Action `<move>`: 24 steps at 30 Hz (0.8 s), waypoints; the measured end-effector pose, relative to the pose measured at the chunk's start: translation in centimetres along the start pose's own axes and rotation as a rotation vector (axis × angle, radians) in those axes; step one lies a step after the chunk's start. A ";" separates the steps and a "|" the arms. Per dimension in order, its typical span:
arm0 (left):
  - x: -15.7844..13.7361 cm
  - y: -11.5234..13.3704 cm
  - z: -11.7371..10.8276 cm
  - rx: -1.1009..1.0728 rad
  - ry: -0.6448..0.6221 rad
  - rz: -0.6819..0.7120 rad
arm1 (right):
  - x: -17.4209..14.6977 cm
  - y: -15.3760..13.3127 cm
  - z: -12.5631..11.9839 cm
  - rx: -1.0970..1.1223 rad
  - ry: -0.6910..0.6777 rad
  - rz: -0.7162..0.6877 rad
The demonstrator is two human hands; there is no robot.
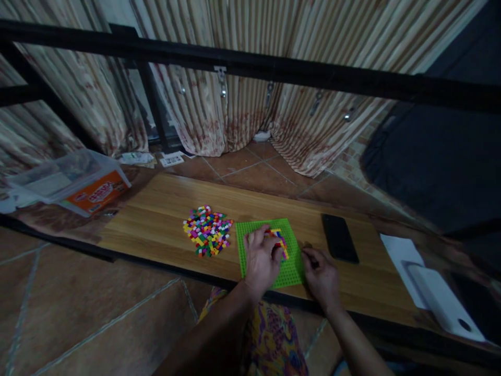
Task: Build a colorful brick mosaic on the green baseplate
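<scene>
A green studded baseplate lies on the wooden board in front of me. Small coloured bricks form a group of rows on its middle, partly covered by my fingers. Over the plate's left half is my left hand, its fingers curled down at the bricks; whatever they pinch is hidden. My right hand rests at the plate's right edge with fingers bent together, and I cannot make out what is in them. Left of the plate lies a loose pile of small multicoloured bricks.
A black phone lies on the wooden board, right of the plate. At far left stands a clear plastic box with an orange label. A white device and paper lie at far right. A dark metal bar crosses in front of striped curtains.
</scene>
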State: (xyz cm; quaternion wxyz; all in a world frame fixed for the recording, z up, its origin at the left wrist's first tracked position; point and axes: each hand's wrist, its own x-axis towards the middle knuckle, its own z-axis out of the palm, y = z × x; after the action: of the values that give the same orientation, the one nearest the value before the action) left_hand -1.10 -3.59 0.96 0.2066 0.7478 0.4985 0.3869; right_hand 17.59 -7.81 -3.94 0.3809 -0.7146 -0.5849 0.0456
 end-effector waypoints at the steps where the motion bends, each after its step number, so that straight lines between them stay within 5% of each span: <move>1: -0.6 -0.2 0.0 -0.010 0.023 -0.015 | -0.1 0.0 0.0 0.015 -0.010 -0.004; 7: -3.0 -1.6 0.7 -0.085 0.024 -0.156 | -0.2 0.5 0.2 0.060 -0.055 -0.143; 18: 1.1 -4.4 -0.5 -0.213 -0.129 -0.084 | -0.1 0.2 0.0 0.087 -0.076 -0.071; 24: 4.1 -8.3 -5.0 0.221 0.064 -0.137 | -0.1 0.3 0.2 0.054 -0.076 -0.067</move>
State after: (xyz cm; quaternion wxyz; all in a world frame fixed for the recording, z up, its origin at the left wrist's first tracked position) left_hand -9.07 3.20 -0.21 0.1329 0.7173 0.5943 0.3384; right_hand 17.75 -7.78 -4.27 0.3789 -0.6820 -0.6210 0.0757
